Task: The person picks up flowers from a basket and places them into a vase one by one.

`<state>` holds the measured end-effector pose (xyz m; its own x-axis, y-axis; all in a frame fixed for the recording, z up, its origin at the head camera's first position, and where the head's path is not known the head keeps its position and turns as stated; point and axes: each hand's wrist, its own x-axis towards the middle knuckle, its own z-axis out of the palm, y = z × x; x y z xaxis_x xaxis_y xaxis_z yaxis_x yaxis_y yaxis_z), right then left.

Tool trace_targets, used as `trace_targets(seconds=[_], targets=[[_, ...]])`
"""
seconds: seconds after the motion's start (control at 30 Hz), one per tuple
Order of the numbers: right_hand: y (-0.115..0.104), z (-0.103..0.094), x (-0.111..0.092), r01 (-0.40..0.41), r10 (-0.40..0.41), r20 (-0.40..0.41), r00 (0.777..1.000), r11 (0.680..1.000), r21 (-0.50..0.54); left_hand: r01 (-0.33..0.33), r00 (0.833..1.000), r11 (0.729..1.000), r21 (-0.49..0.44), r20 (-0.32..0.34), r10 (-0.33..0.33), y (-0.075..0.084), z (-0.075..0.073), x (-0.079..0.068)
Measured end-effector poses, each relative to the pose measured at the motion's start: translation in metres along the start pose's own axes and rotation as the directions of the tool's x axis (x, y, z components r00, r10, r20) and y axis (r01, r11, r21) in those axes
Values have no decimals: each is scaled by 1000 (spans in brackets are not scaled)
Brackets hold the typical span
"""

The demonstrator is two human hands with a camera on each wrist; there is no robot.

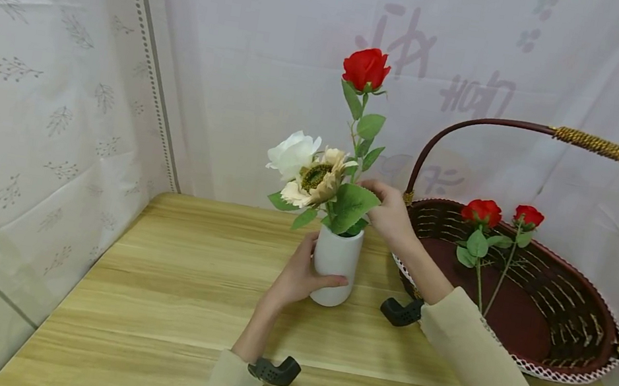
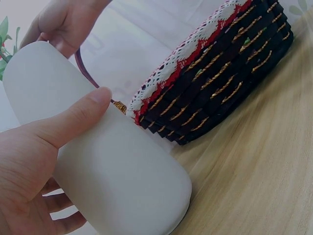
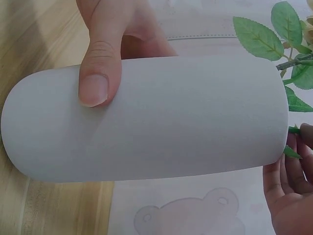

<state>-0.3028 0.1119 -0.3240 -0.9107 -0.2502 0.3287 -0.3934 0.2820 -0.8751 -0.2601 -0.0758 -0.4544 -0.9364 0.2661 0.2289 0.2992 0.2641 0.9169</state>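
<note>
A white vase [image 1: 337, 257] stands on the wooden table, and my left hand [image 1: 299, 276] grips it from the left with the thumb across its front. At the vase's mouth my right hand [image 1: 390, 217] pinches the green stem [image 3: 294, 129] of a tall red rose [image 1: 366, 68], as the right wrist view shows. Its lower stem is hidden by leaves and the vase. A white flower [image 1: 293, 154] and a cream flower [image 1: 320, 178] with a dark centre lean left out of the vase. Green leaves [image 1: 352, 207] cover part of the rim.
A dark woven basket [image 1: 566, 285] with white lace trim and a tall arched handle [image 1: 494, 122] stands on the right, close to my right forearm. Two red roses [image 1: 482, 211] lie in it. Patterned curtains [image 1: 254, 78] hang behind and left of the table [image 1: 172, 306].
</note>
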Motion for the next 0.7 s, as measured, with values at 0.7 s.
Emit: trace_targets(seconds=[0.7], targets=[[-2, 5, 3, 12, -4, 63, 998, 993, -115, -18, 1000, 1000, 9, 1, 18, 0, 0, 0]])
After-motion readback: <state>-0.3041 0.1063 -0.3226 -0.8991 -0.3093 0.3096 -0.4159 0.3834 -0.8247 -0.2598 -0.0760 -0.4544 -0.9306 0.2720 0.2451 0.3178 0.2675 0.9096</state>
